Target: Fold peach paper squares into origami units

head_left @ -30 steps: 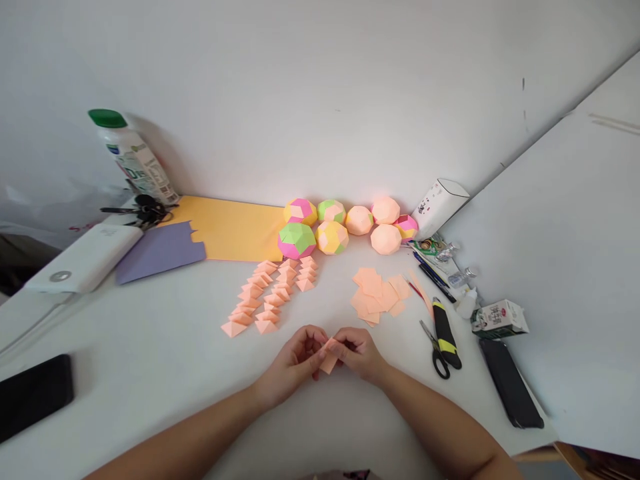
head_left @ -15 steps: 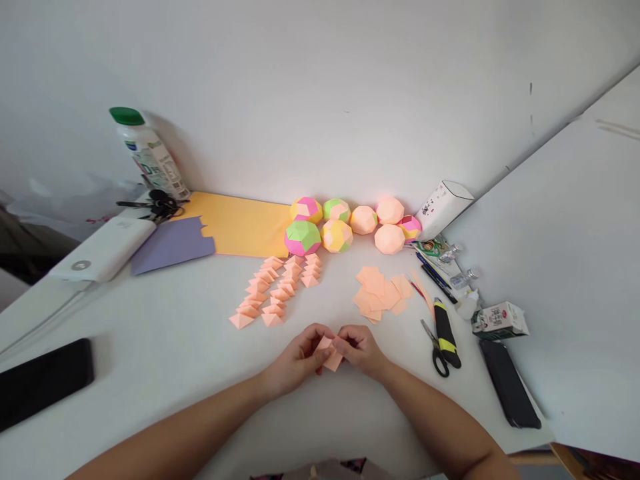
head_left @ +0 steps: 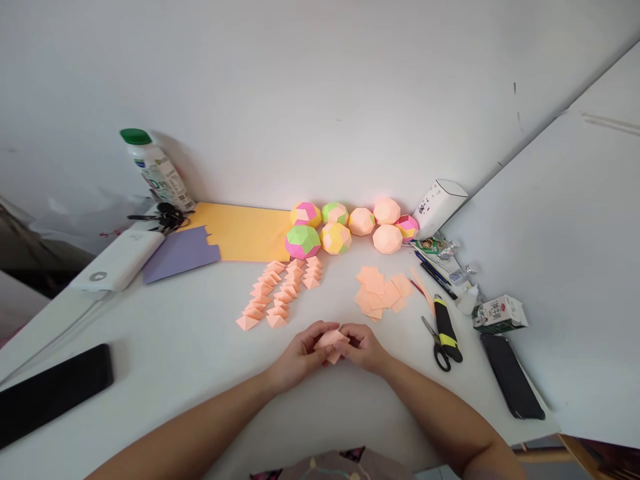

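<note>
Between both hands, above the near middle of the white table, is a small peach paper piece (head_left: 332, 339) with folds in it. My left hand (head_left: 303, 357) pinches its left side, thumb on top. My right hand (head_left: 367, 348) grips the right side, its thumb pressed on the paper; the fingertips behind are partly hidden. Beyond my left hand, folded peach paper units (head_left: 276, 321) lie overlapped in three rows. A loose pile of flat peach paper pieces (head_left: 371, 281) lies beyond my right hand. Several faceted paper balls (head_left: 303, 241) in peach, green, pink and yellow stand against the wall.
Scissors (head_left: 440, 353) and a yellow-black utility knife (head_left: 447, 327) lie to the right, near a milk carton (head_left: 500, 313) and a black case (head_left: 513, 380). Leftward are a black phone (head_left: 60, 393), white power bank (head_left: 123, 260), purple paper (head_left: 183, 255), orange paper (head_left: 250, 233) and a bottle (head_left: 163, 173).
The peach paper has turned in my fingers and now shows a wider, folded face. Both hands remain in nearly the same place. The camera view has shifted slightly.
</note>
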### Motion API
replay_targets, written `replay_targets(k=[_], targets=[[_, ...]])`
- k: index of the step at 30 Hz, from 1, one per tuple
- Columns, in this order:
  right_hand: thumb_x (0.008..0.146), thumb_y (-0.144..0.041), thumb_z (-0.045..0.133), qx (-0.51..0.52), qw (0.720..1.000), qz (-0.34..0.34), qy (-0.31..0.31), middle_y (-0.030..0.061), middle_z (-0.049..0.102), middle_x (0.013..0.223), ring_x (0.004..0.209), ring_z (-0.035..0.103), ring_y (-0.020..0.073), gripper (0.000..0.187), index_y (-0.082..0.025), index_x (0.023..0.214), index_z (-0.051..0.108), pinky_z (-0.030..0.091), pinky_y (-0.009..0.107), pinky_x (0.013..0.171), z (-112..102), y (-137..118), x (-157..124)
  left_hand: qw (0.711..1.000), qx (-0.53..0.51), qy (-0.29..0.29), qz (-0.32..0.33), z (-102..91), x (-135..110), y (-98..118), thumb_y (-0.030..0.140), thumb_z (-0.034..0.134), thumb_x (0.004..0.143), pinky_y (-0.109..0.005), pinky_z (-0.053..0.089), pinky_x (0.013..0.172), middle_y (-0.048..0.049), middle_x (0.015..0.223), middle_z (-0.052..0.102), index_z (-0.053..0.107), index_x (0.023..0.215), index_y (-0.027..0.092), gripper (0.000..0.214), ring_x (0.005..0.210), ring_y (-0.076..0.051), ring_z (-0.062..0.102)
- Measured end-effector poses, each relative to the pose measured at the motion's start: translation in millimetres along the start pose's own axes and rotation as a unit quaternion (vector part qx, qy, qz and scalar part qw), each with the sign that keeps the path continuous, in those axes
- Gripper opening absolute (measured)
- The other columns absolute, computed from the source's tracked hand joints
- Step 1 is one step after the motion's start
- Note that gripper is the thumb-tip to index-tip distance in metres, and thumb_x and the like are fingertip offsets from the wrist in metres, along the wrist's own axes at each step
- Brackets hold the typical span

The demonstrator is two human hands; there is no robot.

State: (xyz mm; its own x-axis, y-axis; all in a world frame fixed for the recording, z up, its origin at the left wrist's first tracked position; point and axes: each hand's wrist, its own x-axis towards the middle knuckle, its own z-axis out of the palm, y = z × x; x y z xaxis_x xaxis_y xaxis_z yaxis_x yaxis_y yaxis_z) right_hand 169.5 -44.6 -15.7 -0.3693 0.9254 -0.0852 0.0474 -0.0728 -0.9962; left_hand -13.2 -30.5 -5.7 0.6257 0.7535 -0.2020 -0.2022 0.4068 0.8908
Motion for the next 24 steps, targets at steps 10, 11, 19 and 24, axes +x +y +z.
replay_targets(k=[10,11,19,24], targets=[[0.078,-0.039,0.064,0.028,0.998,-0.042,0.037,0.0005,0.063,0.062,0.056,0.059,0.014,0.026,-0.017,0.067,0.056,0.046,0.027,0.054,3,-9,2,0.994,0.087,0.033,0.049,0.9,0,-4,0.044,0.058,0.08,-0.028,0.048,0.058,-0.0015,0.087,0.051,0.061,0.107,0.021,0.036,0.064,-0.012,0.052],[0.078,-0.039,0.064,0.021,0.998,-0.048,0.047,0.0003,0.062,0.061,0.055,0.058,0.0136,0.026,-0.017,0.066,0.057,0.045,0.026,0.053,3,-9,2,0.993,0.094,0.034,0.054,0.8,0,-4,0.045,0.057,0.081,-0.029,0.048,0.058,-0.0015,0.087,0.05,0.061,0.107,0.021,0.036,0.062,-0.012,0.053],[0.078,-0.038,0.065,-0.006,0.994,-0.062,0.086,0.0018,0.065,0.063,0.058,0.058,0.0148,0.024,-0.017,0.066,0.065,0.047,0.027,0.056,6,-14,2,0.986,0.146,0.045,0.07,2.2,0,-2,0.047,0.053,0.083,-0.028,0.048,0.056,-0.0013,0.082,0.051,0.067,0.102,0.02,0.036,0.055,-0.01,0.052],[0.078,-0.037,0.065,0.015,0.994,-0.062,0.086,0.0014,0.064,0.063,0.057,0.058,0.0149,0.024,-0.018,0.065,0.061,0.047,0.029,0.058,7,-13,3,0.984,0.152,0.046,0.076,3.0,0,-1,0.046,0.052,0.084,-0.027,0.048,0.054,-0.0007,0.08,0.05,0.068,0.104,0.021,0.036,0.053,-0.009,0.052]])
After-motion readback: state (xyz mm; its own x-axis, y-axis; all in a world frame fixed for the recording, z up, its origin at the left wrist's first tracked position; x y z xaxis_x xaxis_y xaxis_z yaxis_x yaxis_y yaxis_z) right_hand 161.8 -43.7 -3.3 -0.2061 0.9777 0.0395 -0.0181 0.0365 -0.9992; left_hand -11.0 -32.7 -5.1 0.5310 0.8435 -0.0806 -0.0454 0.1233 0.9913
